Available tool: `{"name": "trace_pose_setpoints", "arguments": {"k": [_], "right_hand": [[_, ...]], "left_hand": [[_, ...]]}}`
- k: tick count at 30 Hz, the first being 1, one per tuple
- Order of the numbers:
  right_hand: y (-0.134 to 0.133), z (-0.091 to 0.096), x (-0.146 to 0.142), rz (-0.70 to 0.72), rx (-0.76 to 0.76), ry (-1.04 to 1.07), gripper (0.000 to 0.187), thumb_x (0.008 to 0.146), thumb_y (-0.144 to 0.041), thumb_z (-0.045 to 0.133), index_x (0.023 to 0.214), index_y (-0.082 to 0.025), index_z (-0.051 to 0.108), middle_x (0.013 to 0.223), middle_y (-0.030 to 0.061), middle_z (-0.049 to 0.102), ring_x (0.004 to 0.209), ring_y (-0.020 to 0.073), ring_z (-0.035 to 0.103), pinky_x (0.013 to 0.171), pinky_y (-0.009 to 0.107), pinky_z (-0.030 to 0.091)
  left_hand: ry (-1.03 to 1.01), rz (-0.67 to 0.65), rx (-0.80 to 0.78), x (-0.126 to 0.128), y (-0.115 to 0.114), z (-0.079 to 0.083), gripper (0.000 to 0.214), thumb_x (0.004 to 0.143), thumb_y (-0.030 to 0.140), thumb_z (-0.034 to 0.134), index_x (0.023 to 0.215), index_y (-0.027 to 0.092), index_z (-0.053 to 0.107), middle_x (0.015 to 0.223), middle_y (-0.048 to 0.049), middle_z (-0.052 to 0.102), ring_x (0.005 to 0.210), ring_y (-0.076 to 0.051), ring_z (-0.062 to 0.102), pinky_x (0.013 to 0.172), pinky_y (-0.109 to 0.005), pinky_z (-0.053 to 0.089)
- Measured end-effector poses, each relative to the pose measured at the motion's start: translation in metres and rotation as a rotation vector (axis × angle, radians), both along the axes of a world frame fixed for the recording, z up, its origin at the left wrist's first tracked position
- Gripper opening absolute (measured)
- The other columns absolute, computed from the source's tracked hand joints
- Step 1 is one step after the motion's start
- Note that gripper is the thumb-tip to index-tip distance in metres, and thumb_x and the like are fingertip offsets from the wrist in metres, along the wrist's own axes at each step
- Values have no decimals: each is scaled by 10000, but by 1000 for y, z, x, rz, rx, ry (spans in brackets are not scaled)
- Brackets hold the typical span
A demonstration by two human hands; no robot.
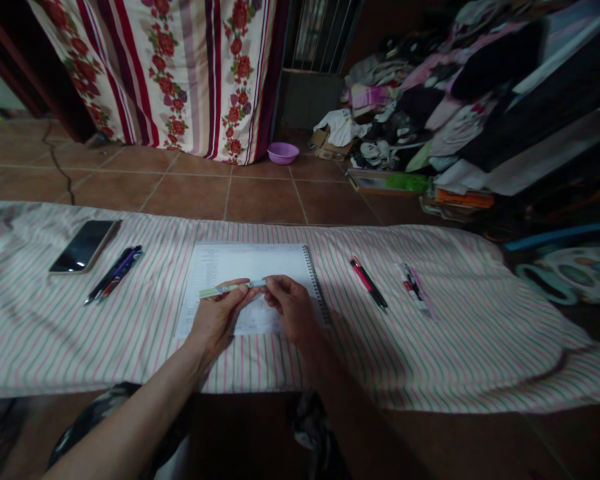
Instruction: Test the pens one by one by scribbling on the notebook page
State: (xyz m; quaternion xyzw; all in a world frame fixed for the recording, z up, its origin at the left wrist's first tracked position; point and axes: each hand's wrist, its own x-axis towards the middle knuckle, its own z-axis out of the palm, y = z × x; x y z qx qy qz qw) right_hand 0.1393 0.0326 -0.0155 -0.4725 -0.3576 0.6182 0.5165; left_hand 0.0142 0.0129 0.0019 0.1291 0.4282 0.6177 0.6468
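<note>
Head view, and from where I stand the pen (pixel 229 289) is over the notebook (pixel 260 259), pointing roughly nine to three; the left hand (pixel 221 313) grips its barrel while the right hand (pixel 291 303) pinches the three o'clock end, a two-handed hold that probably keeps it steady. Dark pens (pixel 113 275) at nine o'clock and red-and-black pens (pixel 369 284) at three flank the notebook, perhaps to leave the page free; a phone (pixel 85 247) lies toward ten, seemingly out of the way.

On the striped cloth (pixel 460 353) lie a phone (pixel 85 247), bunched pens (pixel 114 273), a spiral notebook (pixel 260 260), reddish pens (pixel 366 279) and paler pens (pixel 414 285).
</note>
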Motion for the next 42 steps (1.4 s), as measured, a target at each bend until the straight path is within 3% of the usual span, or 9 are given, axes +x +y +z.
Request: {"name": "trace_pose_setpoints", "arguments": {"k": [11, 16, 21, 27, 33, 38, 42], "right_hand": [[2, 1, -1, -20, 202, -133, 115, 695, -278, 635, 750, -178, 645, 547, -34, 575, 537, 91, 513, 562, 236, 415], [-3, 5, -4, 4, 104, -79, 223, 704, -349, 649, 861, -193, 624, 641, -18, 611, 590, 100, 548, 555, 228, 431], [-4, 6, -3, 66, 45, -81, 293, 689, -446, 647, 645, -166, 572, 620, -1, 598, 506, 79, 469, 436, 205, 332], [-1, 4, 2, 43, 61, -88, 198, 689, -339, 657, 628, -169, 577, 588, -20, 585, 488, 65, 413, 463, 218, 294], [-1, 5, 1, 62, 133, -41, 136, 683, -301, 651, 728, -181, 607, 604, -33, 573, 525, 73, 434, 517, 226, 334], [-4, 11, 2, 118, 2, 21, 286, 657, -382, 677, 858, -191, 609, 692, -12, 604, 594, 88, 494, 514, 212, 348], [-4, 13, 1, 123, -61, -33, 351, 662, -508, 640, 669, -164, 570, 605, -8, 576, 488, 69, 434, 436, 208, 281]], "left_hand": [[-20, 31, -28, -1, -1, 3, 97, 706, -28, 611, 720, 51, 666, 661, -74, 697, 648, -144, 687, 733, -222, 563], [43, -15, 35, -7, -2, 0, 103, 667, 42, 681, 764, 75, 671, 683, -72, 712, 683, -154, 692, 733, -226, 555], [142, -49, 101, -10, -3, -1, 216, 600, 146, 764, 787, 95, 670, 701, -63, 719, 722, -162, 694, 770, -241, 541], [136, -45, 63, -8, -3, 0, 231, 569, 151, 780, 765, 95, 673, 674, -59, 715, 683, -162, 693, 758, -250, 546], [75, 4, 31, -6, -1, 1, 153, 581, 108, 758, 709, 85, 678, 649, -52, 703, 666, -161, 690, 738, -244, 555], [78, 8, 21, -7, 0, 1, 148, 590, 90, 752, 718, 82, 679, 655, -57, 703, 659, -152, 688, 707, -220, 555], [92, -9, 40, -8, -1, -1, 180, 576, 110, 769, 731, 91, 680, 644, -50, 704, 655, -155, 689, 702, -229, 557]]}}
